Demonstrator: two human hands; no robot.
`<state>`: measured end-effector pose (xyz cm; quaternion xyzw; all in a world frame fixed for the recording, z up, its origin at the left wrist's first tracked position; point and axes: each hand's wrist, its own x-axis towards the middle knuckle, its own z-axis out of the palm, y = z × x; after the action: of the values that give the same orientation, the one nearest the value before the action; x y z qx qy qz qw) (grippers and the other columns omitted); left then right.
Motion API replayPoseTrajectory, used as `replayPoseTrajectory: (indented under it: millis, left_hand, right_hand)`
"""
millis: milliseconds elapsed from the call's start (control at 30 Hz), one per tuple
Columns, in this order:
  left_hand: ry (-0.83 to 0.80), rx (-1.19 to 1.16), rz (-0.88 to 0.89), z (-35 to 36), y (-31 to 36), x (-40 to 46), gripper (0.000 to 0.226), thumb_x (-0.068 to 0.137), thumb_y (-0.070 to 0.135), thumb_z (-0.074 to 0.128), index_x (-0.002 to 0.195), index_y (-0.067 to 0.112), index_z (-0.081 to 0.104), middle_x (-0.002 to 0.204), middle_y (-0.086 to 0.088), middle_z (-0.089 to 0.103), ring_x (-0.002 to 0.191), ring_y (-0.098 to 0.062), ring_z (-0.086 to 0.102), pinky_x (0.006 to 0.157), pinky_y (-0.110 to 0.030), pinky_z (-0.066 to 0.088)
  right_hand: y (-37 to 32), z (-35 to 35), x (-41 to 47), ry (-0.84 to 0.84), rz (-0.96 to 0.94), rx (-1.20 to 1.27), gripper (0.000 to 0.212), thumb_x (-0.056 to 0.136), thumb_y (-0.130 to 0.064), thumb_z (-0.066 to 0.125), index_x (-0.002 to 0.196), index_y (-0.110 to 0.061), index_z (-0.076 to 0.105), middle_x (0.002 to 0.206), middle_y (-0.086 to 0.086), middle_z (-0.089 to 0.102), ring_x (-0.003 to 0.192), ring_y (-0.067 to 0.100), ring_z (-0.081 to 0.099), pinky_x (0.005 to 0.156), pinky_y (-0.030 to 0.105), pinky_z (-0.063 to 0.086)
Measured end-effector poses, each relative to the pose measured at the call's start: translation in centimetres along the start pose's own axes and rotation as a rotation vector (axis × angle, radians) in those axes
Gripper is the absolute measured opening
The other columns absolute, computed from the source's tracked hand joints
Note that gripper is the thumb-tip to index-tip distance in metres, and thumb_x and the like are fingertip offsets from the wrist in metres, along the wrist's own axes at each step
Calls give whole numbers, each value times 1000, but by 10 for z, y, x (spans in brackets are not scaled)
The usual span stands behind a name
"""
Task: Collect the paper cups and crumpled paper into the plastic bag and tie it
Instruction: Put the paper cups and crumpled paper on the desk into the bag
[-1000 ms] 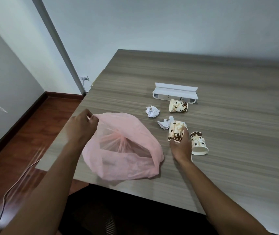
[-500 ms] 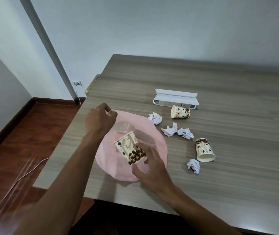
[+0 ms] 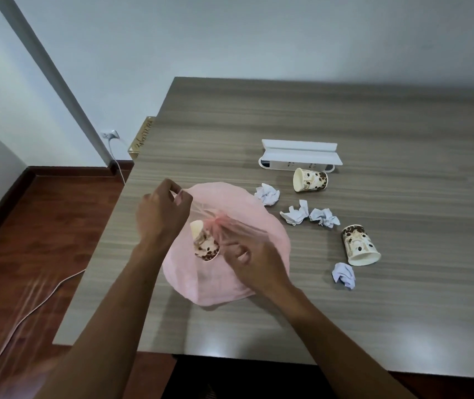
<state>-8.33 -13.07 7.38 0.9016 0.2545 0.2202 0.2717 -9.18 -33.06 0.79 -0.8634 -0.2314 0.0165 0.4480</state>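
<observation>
A pink plastic bag [image 3: 247, 214] lies on the wooden table [image 3: 403, 312] near its left edge. My left hand [image 3: 159, 216] pinches the bag's rim and holds the mouth up. One paper cup with coffee-bean print [image 3: 204, 245] lies inside the bag. My right hand [image 3: 256, 262] is at the bag's mouth just right of that cup, fingers loosely curled, not touching the cup. Two more cups lie on their sides, one at the back [image 3: 310, 180] and one at the right [image 3: 360, 245]. Several crumpled papers [image 3: 295, 213] lie between them.
A white power strip with a flat cover [image 3: 299, 155] sits behind the far cup. The table's left edge is close to my left hand, with red wooden floor and a white cable [image 3: 43, 300] below. A wall socket [image 3: 110, 135] is at the back left.
My right hand carried a cup from the table's right side into the bag and let it go. My left hand kept hold of the bag's rim.
</observation>
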Motion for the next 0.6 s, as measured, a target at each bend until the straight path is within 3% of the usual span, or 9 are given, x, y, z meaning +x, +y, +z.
replayPoseTrajectory:
  millis: [33, 100, 167, 267, 433, 600]
  left_hand:
    - [8, -3, 3, 3, -2, 2, 10, 82, 24, 57, 83, 15, 63, 55, 3, 53, 64, -31, 56, 58, -33, 38]
    - [21, -18, 1, 7, -5, 5, 10, 83, 23, 57, 82, 15, 63, 56, 3, 53, 64, -31, 56, 57, -33, 38]
    - [31, -34, -8, 11, -6, 9, 9, 83, 23, 57, 81, 16, 62, 54, 5, 51, 62, -30, 55, 56, -32, 35]
    - [20, -53, -28, 17, -10, 12, 7, 83, 22, 57, 78, 17, 60, 54, 5, 50, 63, -30, 54, 57, -31, 34]
    - [-25, -36, 0, 28, -18, 9, 7, 82, 23, 61, 78, 18, 62, 53, 2, 51, 61, -31, 54, 57, -32, 36]
    - [-6, -35, 42, 39, -19, 9, 6, 82, 21, 64, 79, 16, 64, 49, 3, 48, 54, -28, 51, 55, -32, 37]
  right_hand:
    - [-4, -12, 1, 103, 4, -24, 33, 85, -49, 55, 105, -29, 72, 76, -17, 67, 63, -3, 58, 63, 16, 50]
    - [-1, -31, 13, 289, 44, -86, 27, 87, -47, 57, 89, -24, 70, 61, -12, 61, 54, 6, 57, 55, 21, 46]
    - [15, -38, 32, 413, 161, -96, 22, 89, -42, 58, 84, -21, 66, 64, -8, 63, 58, 13, 60, 57, 27, 47]
    - [54, -34, 67, 464, 366, -87, 16, 88, -32, 57, 90, -18, 63, 84, -1, 66, 82, 22, 62, 69, 34, 48]
    - [113, -22, 125, 246, 525, -129, 25, 87, -22, 60, 111, -18, 65, 115, 12, 63, 112, 30, 56, 90, 33, 43]
    - [138, -3, 171, -41, 400, -231, 48, 86, -12, 64, 133, -10, 56, 132, 17, 57, 126, 32, 47, 104, 32, 32]
